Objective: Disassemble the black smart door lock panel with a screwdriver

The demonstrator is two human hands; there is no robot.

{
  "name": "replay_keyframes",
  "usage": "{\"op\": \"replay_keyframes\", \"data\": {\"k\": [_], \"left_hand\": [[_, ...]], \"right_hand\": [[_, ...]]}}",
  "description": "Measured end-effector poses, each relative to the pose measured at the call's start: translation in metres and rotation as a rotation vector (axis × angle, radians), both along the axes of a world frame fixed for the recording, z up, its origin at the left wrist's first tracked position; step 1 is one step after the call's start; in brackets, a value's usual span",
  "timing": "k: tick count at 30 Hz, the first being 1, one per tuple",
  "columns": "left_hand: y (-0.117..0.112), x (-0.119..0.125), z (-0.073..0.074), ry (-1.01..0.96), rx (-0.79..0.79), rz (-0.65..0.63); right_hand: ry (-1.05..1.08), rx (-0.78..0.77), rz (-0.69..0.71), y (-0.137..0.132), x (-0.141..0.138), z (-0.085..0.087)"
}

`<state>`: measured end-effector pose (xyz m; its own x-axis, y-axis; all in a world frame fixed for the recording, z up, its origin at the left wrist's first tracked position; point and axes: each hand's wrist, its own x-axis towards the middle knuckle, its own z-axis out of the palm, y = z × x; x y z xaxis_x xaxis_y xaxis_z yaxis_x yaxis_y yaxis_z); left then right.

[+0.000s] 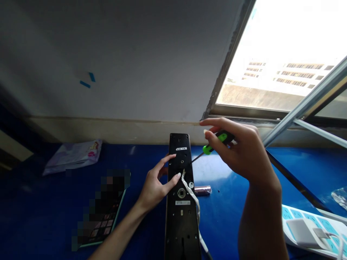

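A long black door lock panel lies with its back face up, showing screw holes, a round fitting with a square hole and small labels. My left hand grips its left edge, thumb and a fingertip resting on the face. The thumb tip is beside a white wrapped cable, which comes out of the panel and runs down along its right side. My right hand holds a green and black screwdriver at a slant. Its tip reaches the panel's right edge; exact contact is hard to tell.
On the blue table a shiny pink cylinder lies right of the panel. A phone, partly blurred out, and a plastic packet are at left. A power strip with a white charger sits at lower right, below a metal frame.
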<state>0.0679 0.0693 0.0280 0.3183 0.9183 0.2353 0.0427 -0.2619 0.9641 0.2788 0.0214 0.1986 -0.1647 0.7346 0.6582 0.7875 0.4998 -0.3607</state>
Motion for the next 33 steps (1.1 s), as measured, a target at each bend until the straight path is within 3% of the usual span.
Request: {"op": "replay_keyframes", "data": {"k": [33], "left_hand": [[-0.0003, -0.0003, 0.0013, 0.038, 0.010, 0.012]], "right_hand": [[-0.024, 0.023, 0.003, -0.0003, 0.0065, -0.0011]]}}
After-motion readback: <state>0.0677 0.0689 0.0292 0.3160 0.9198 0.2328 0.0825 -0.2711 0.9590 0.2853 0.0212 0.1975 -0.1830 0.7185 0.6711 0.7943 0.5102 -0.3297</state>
